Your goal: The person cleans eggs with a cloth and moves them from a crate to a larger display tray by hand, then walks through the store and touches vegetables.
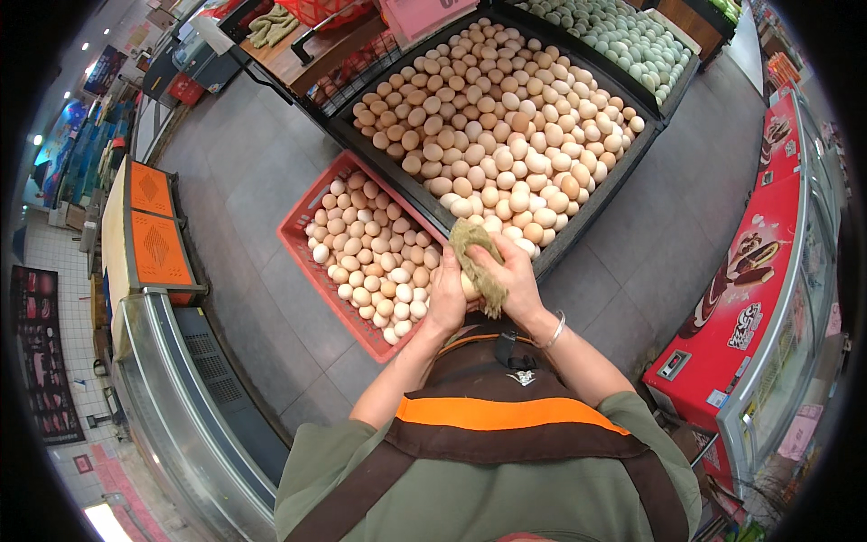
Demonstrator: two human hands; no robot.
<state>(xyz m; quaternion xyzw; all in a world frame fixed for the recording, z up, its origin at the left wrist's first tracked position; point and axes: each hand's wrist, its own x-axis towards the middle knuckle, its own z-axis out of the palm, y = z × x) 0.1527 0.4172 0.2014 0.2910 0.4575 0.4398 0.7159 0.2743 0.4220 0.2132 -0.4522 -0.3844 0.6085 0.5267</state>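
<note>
A tan, fuzzy cloth (479, 262) is in my right hand (517, 280), whose fingers press it against a pale egg (469, 287). My left hand (447, 294) is closed around that egg from the other side; most of the egg is hidden by the cloth and fingers. Both hands meet in front of my apron, at the near corner of a black display bin (603, 206) heaped with brown eggs (506, 117). Just left of my hands, a red plastic crate (348, 323) holds many more loose brown and whitish eggs (366, 239).
Pale green eggs (623, 45) fill another bin at the back. Folded cloths (273, 27) lie on a wooden-topped stand at the far left. A red freezer (731, 271) runs along the right. A glass-fronted case (172, 388) and an orange-panelled unit (158, 244) stand left.
</note>
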